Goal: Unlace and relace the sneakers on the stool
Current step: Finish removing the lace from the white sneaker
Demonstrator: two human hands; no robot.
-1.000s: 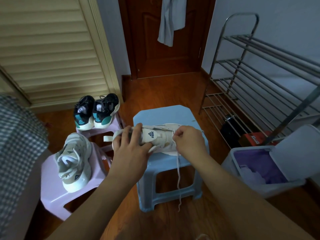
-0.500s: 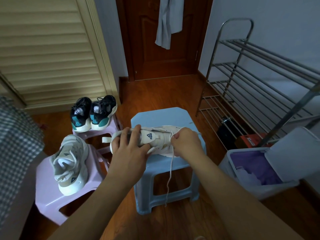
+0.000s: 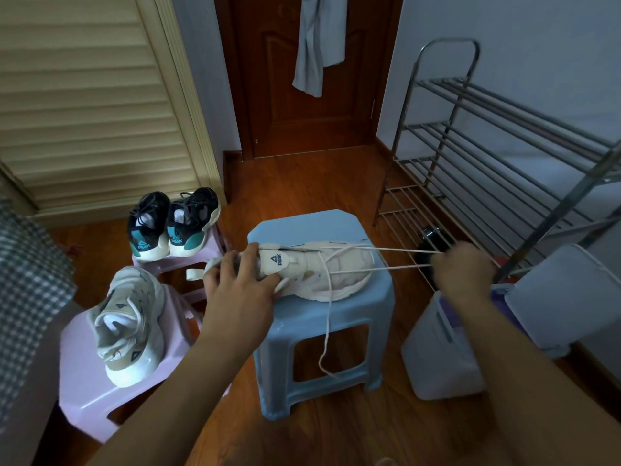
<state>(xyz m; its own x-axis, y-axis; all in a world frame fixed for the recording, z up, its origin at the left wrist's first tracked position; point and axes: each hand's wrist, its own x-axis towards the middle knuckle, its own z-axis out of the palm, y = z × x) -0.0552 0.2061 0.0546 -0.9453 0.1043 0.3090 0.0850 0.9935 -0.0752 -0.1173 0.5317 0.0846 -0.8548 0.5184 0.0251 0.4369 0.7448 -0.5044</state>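
The cream sneaker [image 3: 316, 270] lies on the blue stool [image 3: 322, 317] with its long axis from left to right: the heel and tongue are at the left, the toe points to the right. The left hand [image 3: 240, 284] grips the heel end, with the fingers curled over the collar and the thumb under the side, so it holds the shoe down on the seat.

The right hand [image 3: 462, 269] is well apart from the shoe, to the right of the toe, and its fingers are closed around the white shoelace [image 3: 396, 258]. Two strands run tight from the eyelets near the toe to this hand (almost along the shoe's own axis). Another part of the lace hangs loose over the near side of the stool [image 3: 327, 331].

I judge that the lace is being drawn out through the front eyelets. The pull goes to the right, away from the toe, so the left hand must resist at the heel, otherwise the sneaker could slide off the seat.
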